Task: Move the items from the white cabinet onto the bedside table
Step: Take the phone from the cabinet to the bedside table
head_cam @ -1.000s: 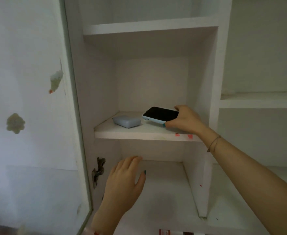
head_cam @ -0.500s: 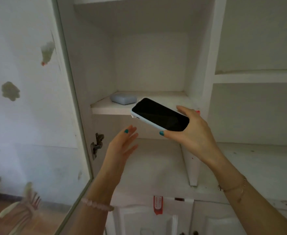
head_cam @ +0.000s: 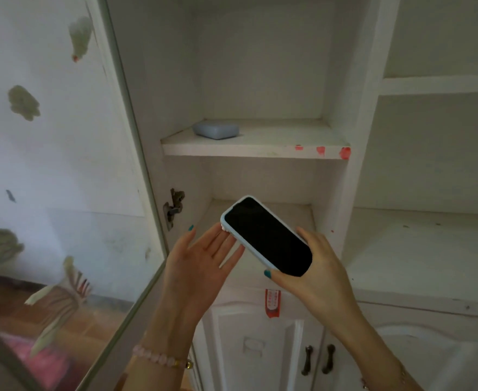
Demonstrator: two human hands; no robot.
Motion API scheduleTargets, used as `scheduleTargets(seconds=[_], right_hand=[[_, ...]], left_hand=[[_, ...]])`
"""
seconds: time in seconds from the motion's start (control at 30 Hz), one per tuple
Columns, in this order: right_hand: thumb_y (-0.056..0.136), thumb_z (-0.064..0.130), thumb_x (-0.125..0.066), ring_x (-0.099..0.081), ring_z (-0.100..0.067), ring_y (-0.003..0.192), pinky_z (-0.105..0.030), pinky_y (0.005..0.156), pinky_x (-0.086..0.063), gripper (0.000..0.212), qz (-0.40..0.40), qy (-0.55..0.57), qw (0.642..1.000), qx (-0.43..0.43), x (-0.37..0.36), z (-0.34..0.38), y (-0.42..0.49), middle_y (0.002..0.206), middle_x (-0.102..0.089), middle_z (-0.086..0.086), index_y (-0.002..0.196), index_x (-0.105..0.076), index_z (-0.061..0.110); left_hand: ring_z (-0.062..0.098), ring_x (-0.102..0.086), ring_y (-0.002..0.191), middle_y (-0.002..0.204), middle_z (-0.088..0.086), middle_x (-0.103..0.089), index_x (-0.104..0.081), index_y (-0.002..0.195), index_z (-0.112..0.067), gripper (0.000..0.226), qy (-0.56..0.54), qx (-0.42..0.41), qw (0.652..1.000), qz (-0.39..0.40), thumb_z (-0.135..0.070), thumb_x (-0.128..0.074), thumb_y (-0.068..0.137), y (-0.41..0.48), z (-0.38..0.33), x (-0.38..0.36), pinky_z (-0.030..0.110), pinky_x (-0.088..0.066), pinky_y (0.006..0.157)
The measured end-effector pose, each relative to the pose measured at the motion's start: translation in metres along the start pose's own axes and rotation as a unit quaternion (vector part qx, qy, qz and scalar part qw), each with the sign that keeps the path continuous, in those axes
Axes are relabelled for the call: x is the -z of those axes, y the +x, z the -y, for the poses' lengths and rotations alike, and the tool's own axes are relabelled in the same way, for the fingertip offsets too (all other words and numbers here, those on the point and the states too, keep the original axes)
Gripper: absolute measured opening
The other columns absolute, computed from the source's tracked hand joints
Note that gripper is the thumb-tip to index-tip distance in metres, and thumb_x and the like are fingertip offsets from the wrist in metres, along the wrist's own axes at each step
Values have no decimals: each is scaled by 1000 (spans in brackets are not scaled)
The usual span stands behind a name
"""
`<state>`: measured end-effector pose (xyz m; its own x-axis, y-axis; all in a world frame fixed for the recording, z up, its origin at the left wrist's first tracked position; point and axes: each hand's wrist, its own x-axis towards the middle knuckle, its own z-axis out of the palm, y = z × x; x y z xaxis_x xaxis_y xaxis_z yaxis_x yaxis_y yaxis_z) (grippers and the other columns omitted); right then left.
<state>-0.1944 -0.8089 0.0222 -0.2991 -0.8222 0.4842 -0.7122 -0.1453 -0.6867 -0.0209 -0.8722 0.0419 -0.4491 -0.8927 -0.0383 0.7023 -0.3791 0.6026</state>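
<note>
Black-screened phone (head_cam: 267, 237) held mid-frame before the cabinet (head_cam: 356, 108).
The right grip (head_cam: 314, 275) pinches its near end, screen up; the left grip (head_cam: 201, 258), wide and palm-up, touches its left edge. A blue case (head_cam: 215, 130) lies on the shelf (head_cam: 260, 149) above.

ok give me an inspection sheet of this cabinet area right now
surface: white shelf, red smears on its front edge
job's things: phone, dark screen up, held below the shelf; blue-grey case lying at the shelf's left
clutter: nothing seen
grips: right hand holds the phone's near end; left hand open, palm up, beside the phone
cables: nothing seen
surroundings: glass door swung open on the left; closed lower doors below
</note>
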Motion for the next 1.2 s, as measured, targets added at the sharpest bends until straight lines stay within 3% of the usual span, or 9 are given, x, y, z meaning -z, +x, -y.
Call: scheduleTargets(seconds=[0.13,0.27,0.37,0.47,0.57,0.7,0.9,1.03,1.2], right_hand=[[58,40,-84,-41,-1,104,-16,81,-38,95,21,-4,1000,-15,-23,-6,-13,118,-37,16,137,-36,22],[57,39,-85,-42,-5,105,-24,85,-44,94,34,-15,999,-27,-38,-4,-20,124,-39,10,136,-37,21],[57,37,-85,-44,-7,106,-23,85,-43,92,44,-15,999,-22,-46,-3,-23,119,-40,10,135,-39,19],[56,37,-86,-42,-4,103,-20,82,-41,90,52,-7,999,-13,-52,-5,-28,113,-36,15,133,-42,20],[57,36,-85,-44,-7,104,-21,81,-40,88,72,4,997,-9,-55,-7,-34,119,-42,7,132,-42,19],[57,34,-86,-49,-11,105,-22,81,-43,86,102,23,995,7,-55,-15,-42,119,-45,5,131,-44,20],[57,34,-85,-47,-12,107,-22,82,-40,84,166,28,984,49,-46,-27,-62,118,-43,6,129,-44,19],[59,36,-84,-42,-6,105,-19,83,-35,82,229,46,969,80,-40,-34,-83,115,-40,9,129,-44,20],[60,39,-82,-44,-12,109,-21,84,-39,83,304,64,946,94,-42,-29,-106,117,-40,7,130,-41,21]], left_hand=[[30,-55,118,124,16,-61,-54,122,-1,55,11,-2,1000,-23,-36,-46,80,-5,1,13,44,-43,96],[29,-58,115,122,16,-63,-55,120,-3,52,38,-4,999,-36,-37,-43,83,-11,-3,25,43,-44,94],[28,-59,113,120,15,-64,-55,119,-3,46,44,-3,997,-55,-36,-36,94,-15,-4,33,43,-45,92],[28,-61,111,117,14,-66,-56,117,-3,46,49,-10,996,-71,-35,-41,88,-19,-2,40,42,-46,91],[25,-64,107,116,12,-67,-57,117,-4,50,64,-27,994,-85,-36,-47,79,-28,3,45,42,-47,92],[25,-61,111,117,11,-66,-57,119,-5,46,83,-57,988,-115,-34,-41,88,-44,14,47,43,-44,97],[22,-62,109,114,7,-68,-59,113,-8,39,87,-97,973,-193,-33,-35,95,-79,45,49,39,-48,88],[24,-58,116,123,9,-64,-55,124,-6,44,70,-121,960,-243,-33,-38,94,-111,68,49,42,-45,96],[28,-58,114,121,12,-64,-59,117,-5,40,38,-157,937,-310,-31,-41,93,-155,83,46,42,-45,95]])
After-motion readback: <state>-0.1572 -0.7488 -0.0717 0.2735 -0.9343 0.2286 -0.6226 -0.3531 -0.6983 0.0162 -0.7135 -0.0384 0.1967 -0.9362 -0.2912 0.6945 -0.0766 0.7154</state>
